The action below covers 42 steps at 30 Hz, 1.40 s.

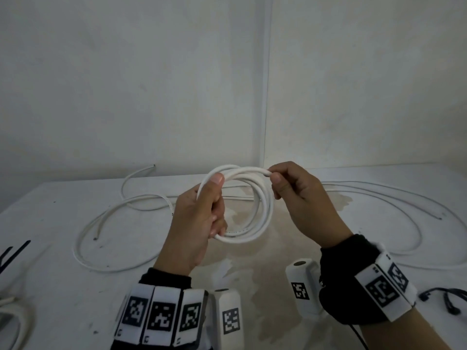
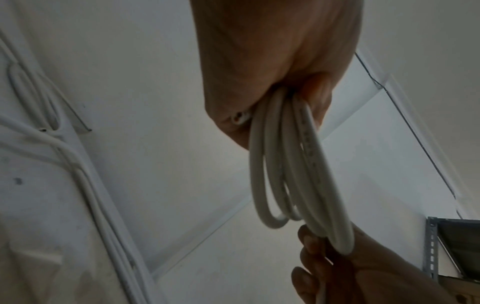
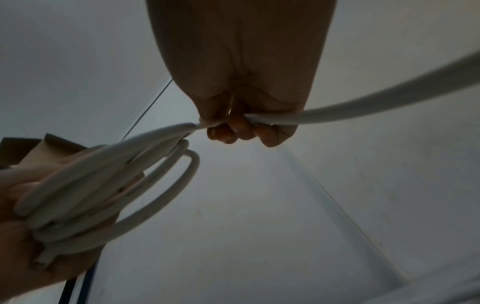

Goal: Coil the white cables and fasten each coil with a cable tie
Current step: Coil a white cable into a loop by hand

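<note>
Bare workroom corner: plain white walls (image 1: 151,84), stained white table (image 1: 252,261), perforated metal shelving upright (image 2: 431,246).

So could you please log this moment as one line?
left hand: grips coil | right hand: pinches cable strand | cable tie: not on

Above the white table (image 1: 63,286), the left hand (image 1: 199,218) grips a coil of white cable (image 1: 262,210). The right hand (image 1: 300,195) pinches its top strand. Loose white cables (image 1: 101,266) lie around; black cable ties (image 1: 15,251) sit far left.
</note>
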Motion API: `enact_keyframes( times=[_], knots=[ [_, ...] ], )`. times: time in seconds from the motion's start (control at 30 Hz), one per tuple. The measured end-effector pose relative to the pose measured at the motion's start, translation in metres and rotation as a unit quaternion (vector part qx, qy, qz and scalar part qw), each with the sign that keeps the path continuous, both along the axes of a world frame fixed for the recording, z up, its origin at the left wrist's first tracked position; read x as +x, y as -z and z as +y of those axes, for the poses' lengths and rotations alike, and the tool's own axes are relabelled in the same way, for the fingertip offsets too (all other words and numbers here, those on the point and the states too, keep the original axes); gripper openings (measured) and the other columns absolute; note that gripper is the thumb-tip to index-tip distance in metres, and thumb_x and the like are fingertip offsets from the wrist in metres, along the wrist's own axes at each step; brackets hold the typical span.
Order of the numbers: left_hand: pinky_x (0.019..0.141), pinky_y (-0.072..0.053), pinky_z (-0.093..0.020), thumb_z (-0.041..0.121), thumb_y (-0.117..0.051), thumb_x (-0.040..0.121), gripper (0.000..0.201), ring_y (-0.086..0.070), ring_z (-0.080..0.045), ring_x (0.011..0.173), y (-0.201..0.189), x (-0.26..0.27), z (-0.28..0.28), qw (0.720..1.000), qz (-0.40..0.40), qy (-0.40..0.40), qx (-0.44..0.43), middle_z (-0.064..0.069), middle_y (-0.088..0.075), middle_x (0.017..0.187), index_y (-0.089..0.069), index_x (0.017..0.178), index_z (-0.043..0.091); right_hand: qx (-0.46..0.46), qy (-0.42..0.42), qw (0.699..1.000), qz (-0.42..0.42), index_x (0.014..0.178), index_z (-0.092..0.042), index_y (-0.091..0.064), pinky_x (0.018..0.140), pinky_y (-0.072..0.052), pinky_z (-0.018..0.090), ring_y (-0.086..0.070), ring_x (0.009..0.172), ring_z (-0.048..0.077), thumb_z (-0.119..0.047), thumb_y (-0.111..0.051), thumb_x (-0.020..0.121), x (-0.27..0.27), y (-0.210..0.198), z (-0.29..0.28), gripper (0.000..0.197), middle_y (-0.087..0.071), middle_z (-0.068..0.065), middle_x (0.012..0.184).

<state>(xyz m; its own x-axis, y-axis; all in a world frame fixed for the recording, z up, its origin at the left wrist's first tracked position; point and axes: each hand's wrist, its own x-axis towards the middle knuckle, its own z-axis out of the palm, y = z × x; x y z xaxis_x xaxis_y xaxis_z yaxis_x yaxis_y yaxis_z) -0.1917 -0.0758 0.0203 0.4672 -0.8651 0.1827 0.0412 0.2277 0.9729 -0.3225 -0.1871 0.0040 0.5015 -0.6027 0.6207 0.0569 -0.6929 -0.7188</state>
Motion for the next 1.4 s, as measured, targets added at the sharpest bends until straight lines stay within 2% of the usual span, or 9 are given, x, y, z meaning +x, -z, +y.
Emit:
enact_keyframes(
  times=[0.27,0.43,0.6,0.73,0.83,0.97,1.07,1.23,1.4],
  knots=[
    [0.038,-0.035,-0.019,0.035,-0.057,0.077,0.028,-0.024,-0.006,0.029,-0.003,-0.001,0.005,0.996,-0.053,0.061,0.040,0.008,-0.031,0.038,-0.048,0.063,0.012,0.015,0.061,0.998,-0.017,0.076,-0.031,-0.052,0.059,-0.036,0.008,-0.046,0.058,-0.003,-0.020,-0.049,0.094,0.002,-0.005,0.004,0.021,-0.055,-0.022,0.061],
    [0.038,-0.036,-0.020,0.023,-0.048,0.092,0.050,-0.024,-0.006,0.030,0.001,0.000,0.000,0.998,-0.024,0.046,0.022,0.008,-0.030,0.038,-0.055,0.043,0.028,0.039,0.050,0.998,-0.006,0.076,-0.028,-0.056,0.060,-0.040,0.009,-0.050,0.061,-0.002,-0.018,-0.050,0.093,0.004,-0.006,0.009,0.021,-0.055,-0.012,0.065],
    [0.039,-0.036,-0.018,0.024,-0.044,0.094,0.046,-0.024,-0.005,0.030,0.002,0.000,-0.002,1.000,0.020,0.002,-0.018,0.008,-0.030,0.038,-0.051,0.049,0.026,0.096,-0.006,0.995,0.004,0.078,-0.024,-0.058,0.062,-0.038,0.014,-0.044,0.057,-0.001,-0.018,-0.039,0.099,0.009,-0.004,0.013,0.028,-0.053,-0.016,0.061],
    [0.039,-0.036,-0.018,0.026,-0.042,0.093,0.035,-0.023,-0.005,0.030,0.002,-0.001,-0.002,0.998,0.048,-0.007,-0.045,0.007,-0.029,0.038,-0.036,0.061,0.014,0.098,-0.002,0.995,0.011,0.091,-0.025,-0.058,0.070,-0.038,0.020,-0.048,0.066,-0.001,-0.032,-0.029,0.099,0.013,-0.001,0.018,0.031,-0.051,-0.011,0.075],
    [0.038,-0.035,-0.018,0.031,-0.043,0.090,0.033,-0.023,-0.004,0.030,0.001,-0.005,-0.003,0.995,0.074,0.005,-0.068,0.008,-0.028,0.038,-0.035,0.062,0.015,0.105,-0.014,0.994,0.020,0.117,-0.023,-0.056,0.088,-0.042,0.017,-0.055,0.100,-0.002,-0.047,-0.021,0.090,0.013,-0.003,0.024,0.050,-0.060,-0.003,0.111],
    [0.039,-0.035,-0.017,0.032,-0.042,0.090,0.034,-0.025,-0.003,0.029,0.003,-0.009,-0.005,0.992,0.095,0.010,-0.079,0.009,-0.029,0.038,-0.034,0.062,0.015,0.162,-0.040,0.986,0.026,0.092,-0.019,-0.065,0.060,-0.045,0.020,-0.055,0.062,0.008,-0.051,-0.020,0.086,0.013,-0.011,0.032,0.056,-0.067,0.010,0.084],
    [0.041,-0.038,-0.018,0.032,-0.038,0.095,0.036,-0.026,-0.004,0.031,0.005,-0.008,-0.007,0.994,0.088,0.004,-0.065,0.009,-0.030,0.039,-0.035,0.063,0.015,0.153,-0.046,0.987,-0.016,0.091,-0.024,-0.060,0.050,-0.041,0.017,-0.049,0.052,0.007,-0.040,-0.026,0.093,0.014,-0.012,0.032,0.037,-0.062,-0.002,0.066],
    [0.043,-0.040,-0.019,0.034,-0.037,0.096,0.037,-0.028,-0.005,0.033,0.008,-0.008,-0.010,0.996,0.068,-0.015,-0.049,0.009,-0.032,0.041,-0.037,0.065,0.014,0.134,-0.035,0.990,-0.030,0.096,-0.010,-0.058,0.050,-0.037,0.012,-0.043,0.050,0.001,-0.034,-0.027,0.095,0.018,-0.007,0.029,0.039,-0.053,-0.005,0.064],
    [0.043,-0.040,-0.019,0.037,-0.038,0.096,0.037,-0.030,-0.006,0.033,0.010,-0.010,-0.012,0.996,0.071,-0.027,-0.038,0.008,-0.032,0.041,-0.038,0.065,0.015,0.083,-0.004,0.997,-0.005,0.090,-0.016,-0.055,0.051,-0.035,0.011,-0.044,0.049,0.001,-0.037,-0.036,0.094,0.019,-0.005,0.029,0.029,-0.050,-0.006,0.060]
  ],
)
